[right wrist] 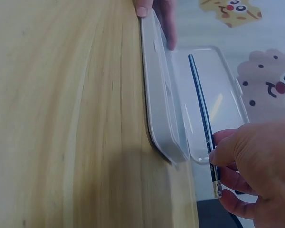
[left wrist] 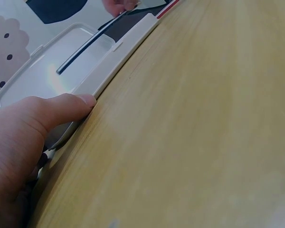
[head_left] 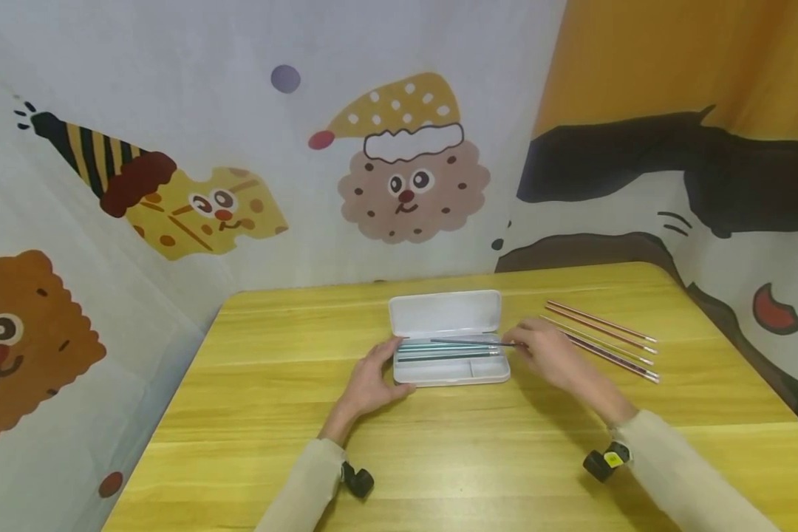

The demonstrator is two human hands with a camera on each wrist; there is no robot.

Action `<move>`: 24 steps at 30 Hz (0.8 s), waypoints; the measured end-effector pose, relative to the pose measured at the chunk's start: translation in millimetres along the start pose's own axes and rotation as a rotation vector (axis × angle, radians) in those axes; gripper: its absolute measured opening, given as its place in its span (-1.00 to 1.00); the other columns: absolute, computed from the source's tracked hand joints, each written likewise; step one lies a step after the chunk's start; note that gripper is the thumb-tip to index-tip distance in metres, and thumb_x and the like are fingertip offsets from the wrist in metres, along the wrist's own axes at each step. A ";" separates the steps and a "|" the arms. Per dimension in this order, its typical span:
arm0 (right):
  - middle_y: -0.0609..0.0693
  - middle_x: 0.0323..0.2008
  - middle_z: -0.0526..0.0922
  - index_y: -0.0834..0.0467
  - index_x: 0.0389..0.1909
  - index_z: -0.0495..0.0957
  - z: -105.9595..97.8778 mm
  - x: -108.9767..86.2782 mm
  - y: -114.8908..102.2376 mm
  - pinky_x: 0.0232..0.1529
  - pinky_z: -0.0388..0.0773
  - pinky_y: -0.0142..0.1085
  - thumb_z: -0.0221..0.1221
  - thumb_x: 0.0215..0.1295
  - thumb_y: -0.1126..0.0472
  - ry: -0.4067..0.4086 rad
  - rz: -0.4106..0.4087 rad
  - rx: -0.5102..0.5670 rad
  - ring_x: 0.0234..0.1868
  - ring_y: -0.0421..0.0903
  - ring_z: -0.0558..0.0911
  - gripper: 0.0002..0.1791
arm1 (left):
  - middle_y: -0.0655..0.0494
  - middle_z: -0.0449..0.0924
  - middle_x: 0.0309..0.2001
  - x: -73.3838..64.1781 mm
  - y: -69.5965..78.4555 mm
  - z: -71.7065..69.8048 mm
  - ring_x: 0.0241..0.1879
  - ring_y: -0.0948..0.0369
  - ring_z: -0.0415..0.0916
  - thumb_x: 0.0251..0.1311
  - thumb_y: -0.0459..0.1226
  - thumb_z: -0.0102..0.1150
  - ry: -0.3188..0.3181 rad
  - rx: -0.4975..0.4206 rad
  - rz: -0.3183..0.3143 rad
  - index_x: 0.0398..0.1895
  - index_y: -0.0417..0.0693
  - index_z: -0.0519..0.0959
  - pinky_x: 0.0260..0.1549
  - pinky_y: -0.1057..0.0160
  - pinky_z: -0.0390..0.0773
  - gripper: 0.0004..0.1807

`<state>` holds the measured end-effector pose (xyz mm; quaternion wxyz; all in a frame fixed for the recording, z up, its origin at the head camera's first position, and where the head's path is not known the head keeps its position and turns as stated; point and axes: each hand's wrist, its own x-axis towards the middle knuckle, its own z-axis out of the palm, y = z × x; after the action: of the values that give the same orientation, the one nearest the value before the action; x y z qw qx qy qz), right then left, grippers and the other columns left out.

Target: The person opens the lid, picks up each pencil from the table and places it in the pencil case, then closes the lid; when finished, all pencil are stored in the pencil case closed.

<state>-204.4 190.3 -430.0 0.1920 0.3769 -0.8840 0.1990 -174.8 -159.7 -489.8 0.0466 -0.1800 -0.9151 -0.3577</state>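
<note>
A white pencil case (head_left: 432, 382) lies on the table with its lid (head_left: 445, 314) raised at the back. Inside it, several green pencils (head_left: 439, 357) lie lengthwise in the long compartment. My left hand (head_left: 366, 384) holds the case's left end, thumb on the front wall and fingers toward the back corner. Between thumb and fingers, my right hand (head_left: 552, 355) pinches a dark pencil (right wrist: 203, 107) near its eraser end. That pencil is above the case's right part, its other end pointing left. In the right wrist view the pencil appears in front of the white lid.
Several reddish and dark pencils (head_left: 601, 321) lie side by side on the wooden table (head_left: 439, 473), right of the case and beyond my right hand. A curtain (head_left: 239, 44) with cartoon figures hangs behind the table's back edge. A small black device (head_left: 601, 464) sits on each wrist.
</note>
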 end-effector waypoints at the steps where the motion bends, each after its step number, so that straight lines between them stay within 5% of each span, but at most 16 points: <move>1: 0.06 -0.34 0.64 0.25 -0.26 0.72 1.4 1.7 -1.0 -0.35 0.64 -0.19 0.35 -0.02 0.60 -0.007 -0.001 0.006 -0.33 -0.03 0.60 -0.70 | 0.02 0.25 0.47 -0.1 0.4 -0.3 0.40 -0.04 0.21 -0.07 -0.03 0.56 -0.001 -0.002 -0.002 0.51 0.11 0.28 0.31 -0.20 0.23 0.01; 11: 0.11 -0.23 0.67 0.21 -0.22 0.72 15.9 15.4 -7.7 -0.16 0.66 -0.07 0.36 0.00 0.56 -0.071 0.014 0.012 -0.19 0.07 0.64 -0.69 | 0.04 0.26 0.47 -0.2 -0.2 -0.6 0.39 -0.04 0.23 -0.07 -0.03 0.56 -0.001 -0.010 0.014 0.50 0.15 0.28 0.30 -0.20 0.25 0.00; 24: 0.03 -0.29 0.66 0.20 -0.27 0.72 31.7 33.5 -17.1 -0.21 0.65 -0.19 0.34 0.03 0.54 -0.112 -0.022 0.009 -0.25 -0.02 0.61 -0.73 | 0.03 0.25 0.47 -0.2 1.1 -1.5 0.40 -0.05 0.22 -0.08 -0.03 0.57 -0.014 -0.010 -0.011 0.50 0.14 0.28 0.31 -0.20 0.23 0.01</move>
<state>-219.2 143.9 -437.0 0.1425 0.3982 -0.8883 0.1792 -174.3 -160.0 -488.0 0.0375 -0.1775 -0.9146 -0.3614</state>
